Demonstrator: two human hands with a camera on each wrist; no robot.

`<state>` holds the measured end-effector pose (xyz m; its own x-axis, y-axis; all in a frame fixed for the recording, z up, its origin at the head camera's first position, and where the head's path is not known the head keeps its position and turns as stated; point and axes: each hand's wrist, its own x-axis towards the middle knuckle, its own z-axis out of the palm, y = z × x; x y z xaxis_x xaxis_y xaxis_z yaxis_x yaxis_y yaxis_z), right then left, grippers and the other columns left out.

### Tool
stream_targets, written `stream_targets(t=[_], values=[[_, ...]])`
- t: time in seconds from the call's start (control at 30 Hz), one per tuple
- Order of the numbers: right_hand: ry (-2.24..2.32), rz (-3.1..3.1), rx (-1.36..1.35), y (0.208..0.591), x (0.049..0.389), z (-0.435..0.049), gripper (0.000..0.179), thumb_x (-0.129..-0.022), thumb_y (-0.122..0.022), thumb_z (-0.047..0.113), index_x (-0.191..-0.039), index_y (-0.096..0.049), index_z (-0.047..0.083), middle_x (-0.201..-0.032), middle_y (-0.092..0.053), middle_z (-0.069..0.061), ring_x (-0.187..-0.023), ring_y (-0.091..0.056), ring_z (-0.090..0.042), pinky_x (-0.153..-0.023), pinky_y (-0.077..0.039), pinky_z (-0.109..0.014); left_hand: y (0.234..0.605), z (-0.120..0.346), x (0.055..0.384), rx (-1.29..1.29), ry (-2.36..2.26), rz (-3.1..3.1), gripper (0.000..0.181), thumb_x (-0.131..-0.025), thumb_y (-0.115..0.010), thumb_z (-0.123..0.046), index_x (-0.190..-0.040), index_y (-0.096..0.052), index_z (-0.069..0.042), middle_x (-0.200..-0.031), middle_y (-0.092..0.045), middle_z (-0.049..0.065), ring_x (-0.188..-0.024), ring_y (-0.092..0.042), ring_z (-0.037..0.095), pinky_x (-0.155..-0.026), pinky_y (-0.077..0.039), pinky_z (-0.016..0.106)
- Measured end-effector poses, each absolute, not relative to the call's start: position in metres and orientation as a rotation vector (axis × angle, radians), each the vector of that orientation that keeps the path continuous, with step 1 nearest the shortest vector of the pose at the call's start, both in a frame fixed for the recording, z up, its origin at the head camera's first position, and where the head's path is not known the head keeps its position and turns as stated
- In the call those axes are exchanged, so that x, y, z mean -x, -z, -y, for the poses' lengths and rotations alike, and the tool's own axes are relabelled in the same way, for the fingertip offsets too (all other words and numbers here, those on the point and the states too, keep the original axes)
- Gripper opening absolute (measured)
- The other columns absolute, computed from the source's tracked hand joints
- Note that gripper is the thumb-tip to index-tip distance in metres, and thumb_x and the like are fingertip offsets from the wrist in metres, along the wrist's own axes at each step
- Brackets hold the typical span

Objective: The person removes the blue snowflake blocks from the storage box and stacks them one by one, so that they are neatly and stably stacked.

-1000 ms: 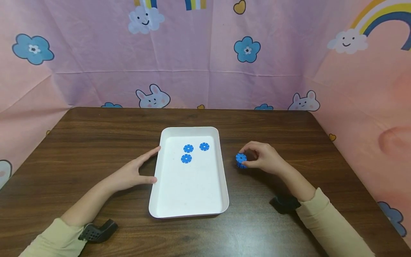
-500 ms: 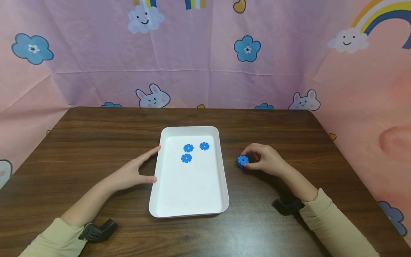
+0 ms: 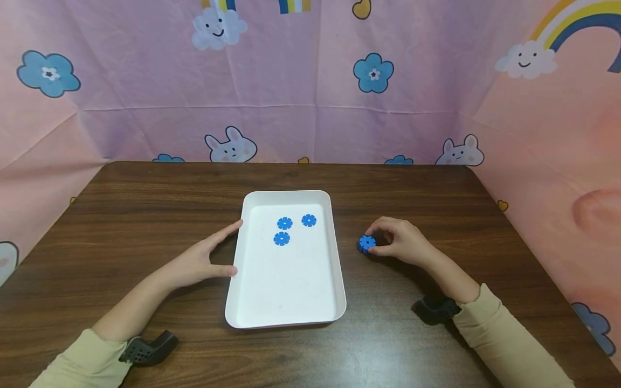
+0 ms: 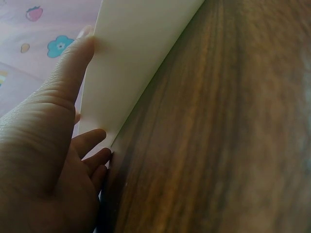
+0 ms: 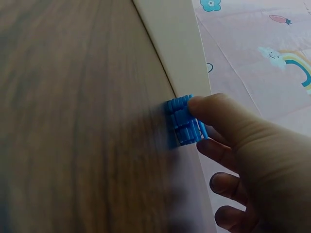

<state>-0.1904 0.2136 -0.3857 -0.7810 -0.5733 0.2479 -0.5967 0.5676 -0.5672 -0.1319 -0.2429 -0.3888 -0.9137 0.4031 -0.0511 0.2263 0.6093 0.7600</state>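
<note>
A white tray [image 3: 286, 291] lies on the table, holding three flat blue notched discs: one disc [image 3: 284, 223] near its middle, another disc [image 3: 281, 238] just in front, and a third disc [image 3: 309, 220] to the right. My left hand [image 3: 196, 263] touches the tray's left wall with thumb and fingertips spread; in the left wrist view the thumb [image 4: 73, 65] meets the wall. Right of the tray stands a small stack of blue notched discs [image 3: 366, 244]. My right hand [image 3: 402, 241] pinches it near the top between thumb and index finger. The right wrist view shows several stacked layers [image 5: 183, 121].
The brown wooden table [image 3: 160, 205] extends on all sides of the tray. Behind it and at the sides hangs a pink and purple printed cloth [image 3: 291, 81]. A black wrist camera [image 3: 150, 349] sits on the left wrist, another black camera [image 3: 435, 311] on the right.
A second ago the upper disc in my right hand was tipped toward the camera and offset; it now lies level on the stack. The left hand and tray have stayed put.
</note>
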Motion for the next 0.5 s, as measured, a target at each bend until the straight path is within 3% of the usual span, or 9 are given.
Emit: stream_targets(t=[0.5], values=[[-0.993, 2.792, -0.992, 0.3860, 0.1885, -0.2128, 0.028, -0.075, -0.083, 0.015, -0.100, -0.071, 0.014, -0.086, -0.060, 0.007, -0.064, -0.046, -0.013, -0.055, -0.039, -0.027, 0.3908, 0.2439, 0.1327, -0.537, -1.191, -2.623, 0.097, -0.076, -0.081, -0.037, -0.153, -0.022, -0.029, -0.156, -0.020, 0.014, -0.140, -0.017, 0.043, -0.097, -0.019, 0.074]])
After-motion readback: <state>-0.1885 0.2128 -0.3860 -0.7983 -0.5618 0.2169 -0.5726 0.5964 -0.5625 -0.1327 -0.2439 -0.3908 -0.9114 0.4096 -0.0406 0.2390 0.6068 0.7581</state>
